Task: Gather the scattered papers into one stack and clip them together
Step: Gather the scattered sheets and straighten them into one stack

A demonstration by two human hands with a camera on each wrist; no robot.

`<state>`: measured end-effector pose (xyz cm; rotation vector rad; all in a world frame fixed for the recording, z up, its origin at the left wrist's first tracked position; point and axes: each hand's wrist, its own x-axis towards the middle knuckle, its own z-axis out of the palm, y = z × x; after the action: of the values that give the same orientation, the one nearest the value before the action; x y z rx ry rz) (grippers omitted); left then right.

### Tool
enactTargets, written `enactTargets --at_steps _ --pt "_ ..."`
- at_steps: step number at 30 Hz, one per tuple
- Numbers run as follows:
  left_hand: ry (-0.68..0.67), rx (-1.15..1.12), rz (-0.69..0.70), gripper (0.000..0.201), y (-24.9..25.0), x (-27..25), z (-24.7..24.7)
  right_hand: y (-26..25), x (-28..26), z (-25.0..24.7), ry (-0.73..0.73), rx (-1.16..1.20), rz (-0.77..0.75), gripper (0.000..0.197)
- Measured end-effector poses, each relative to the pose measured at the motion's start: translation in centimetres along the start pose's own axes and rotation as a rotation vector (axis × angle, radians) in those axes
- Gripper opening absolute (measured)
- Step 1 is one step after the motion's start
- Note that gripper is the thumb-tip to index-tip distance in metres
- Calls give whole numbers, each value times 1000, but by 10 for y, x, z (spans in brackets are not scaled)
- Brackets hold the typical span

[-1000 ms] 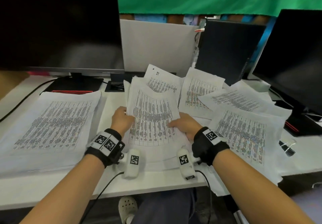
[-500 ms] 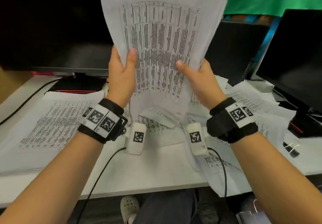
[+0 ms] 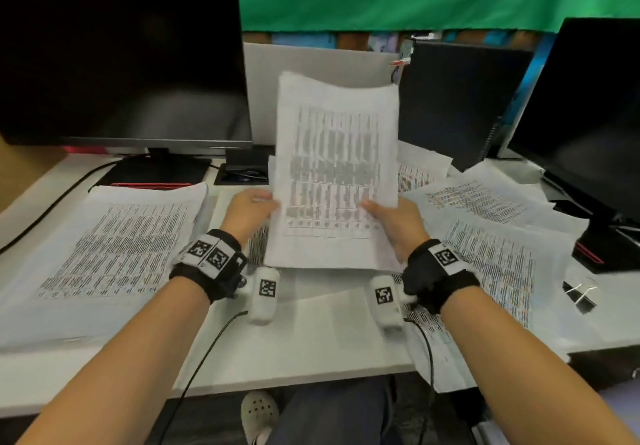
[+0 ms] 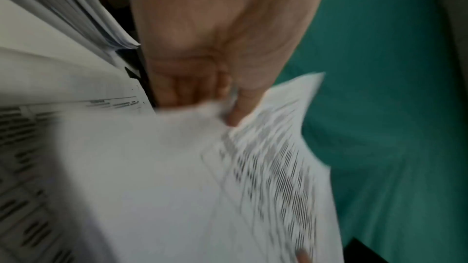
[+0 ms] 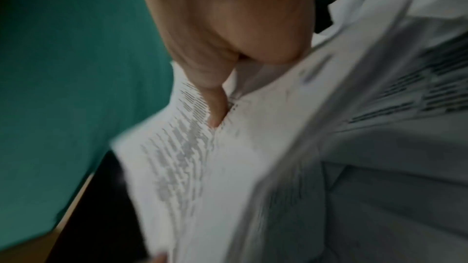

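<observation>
Two hands hold one sheaf of papers nearly upright over the middle of the desk: the left hand pinches its left edge, the right hand its right edge, thumbs on the printed face. White sheets carry dense tables of dark print, too blurred to read. More loose papers lie right, another pile left. Binder clips sit far right. Both wrist views are smeared.
</observation>
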<state>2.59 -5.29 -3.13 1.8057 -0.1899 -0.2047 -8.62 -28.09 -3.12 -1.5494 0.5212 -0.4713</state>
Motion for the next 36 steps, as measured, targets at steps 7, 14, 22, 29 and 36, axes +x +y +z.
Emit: enactTargets --at_steps 7,14,22,29,36 --pt "91 294 -410 105 -34 34 -2 40 35 -40 261 133 206 43" --pt "-10 138 -322 72 -18 54 29 64 44 -49 255 7 228 44" --pt "151 461 149 30 10 55 46 73 45 -46 233 -77 130 40" --pt "585 254 467 32 84 16 -30 70 53 -45 208 -177 195 36" --pt "460 13 244 34 58 15 -61 43 41 -12 -20 -122 292 43"
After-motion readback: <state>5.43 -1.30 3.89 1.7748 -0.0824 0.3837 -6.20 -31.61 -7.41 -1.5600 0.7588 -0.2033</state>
